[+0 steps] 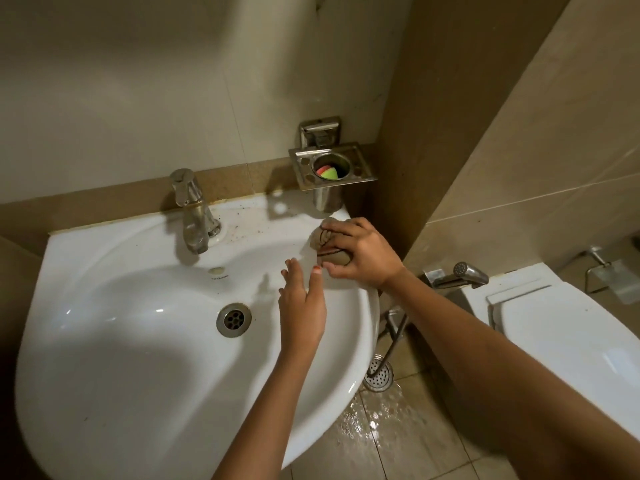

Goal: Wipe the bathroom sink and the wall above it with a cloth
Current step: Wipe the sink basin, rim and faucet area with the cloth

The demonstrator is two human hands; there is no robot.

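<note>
A white bathroom sink fills the lower left, with a chrome tap at its back and a drain in the bowl. My right hand is shut on a bunched beige cloth pressed on the sink's right rear rim. My left hand hovers over the bowl's right side with fingers apart, its fingertips close to the cloth. Dark specks dot the rim behind the tap. The cream tiled wall rises above the sink.
A steel wall-mounted holder with a cup holding a red and green item hangs above the sink's right corner. A toilet and a chrome hand sprayer stand at the right. The floor below is wet near a floor drain.
</note>
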